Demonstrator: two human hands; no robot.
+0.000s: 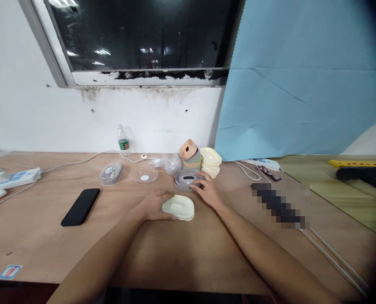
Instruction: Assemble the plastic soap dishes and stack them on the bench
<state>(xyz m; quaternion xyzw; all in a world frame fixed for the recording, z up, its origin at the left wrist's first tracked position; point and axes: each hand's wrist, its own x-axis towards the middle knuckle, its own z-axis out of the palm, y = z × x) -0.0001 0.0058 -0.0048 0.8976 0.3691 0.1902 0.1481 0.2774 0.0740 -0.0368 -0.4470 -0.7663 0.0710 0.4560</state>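
Observation:
My left hand [157, 204] grips the left side of a cream rounded plastic piece [181, 207], which lies on the table with a raised middle. Its thumb is along the near edge and its fingers along the far edge. Just beyond, a grey oval lid with a dark slot [188, 179] sits on the table. My right hand [208, 188] is closed on the lid's right side, thumb at the front and fingers on top. Behind them stand a stack of cream pieces [211, 157] and a pile of tan, grey and green pieces [189, 151].
Clear plastic covers [145, 175] and a grey round container [111, 173] lie left of the hands. A black phone [80, 207], a water bottle [123, 140] and a power strip [20, 178] are farther left. White cables [330, 257] cross the right side, beside a pixelated dark object [279, 206].

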